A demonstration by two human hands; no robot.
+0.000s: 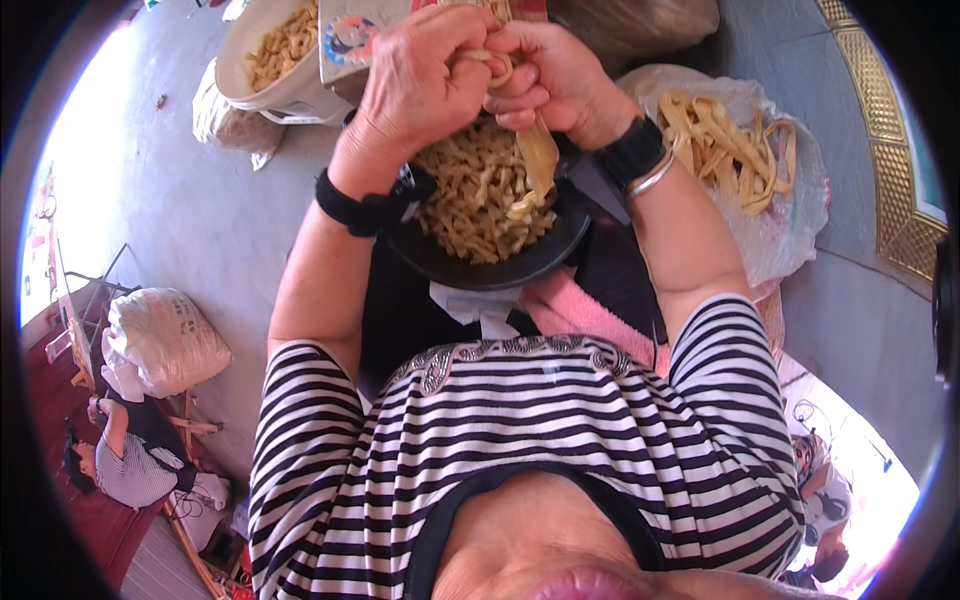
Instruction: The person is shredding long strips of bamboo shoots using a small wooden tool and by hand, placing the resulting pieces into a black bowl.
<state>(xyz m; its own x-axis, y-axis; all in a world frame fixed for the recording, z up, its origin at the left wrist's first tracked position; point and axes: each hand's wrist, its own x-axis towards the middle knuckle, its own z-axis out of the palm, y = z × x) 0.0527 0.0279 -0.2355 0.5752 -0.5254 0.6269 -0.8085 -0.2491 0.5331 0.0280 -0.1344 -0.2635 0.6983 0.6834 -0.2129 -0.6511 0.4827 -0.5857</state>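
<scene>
My left hand (pixel 420 80) and my right hand (pixel 560 75) meet above a black bowl (pixel 480 270) on my lap. Both pinch the same pale tan strip (pixel 537 150), which loops between my fingers and hangs down into the bowl. The bowl is heaped with short tan pieces (pixel 475 205). Black bands sit on both wrists, and a metal bangle on the right one.
A clear plastic bag (pixel 800 200) with long tan strips lies at my right. A white basin (pixel 240 60) of cut pieces stands at the upper left beside a box (pixel 350 40). A stuffed white sack (pixel 165 340) and a seated person (pixel 125 455) are at the left on the grey floor.
</scene>
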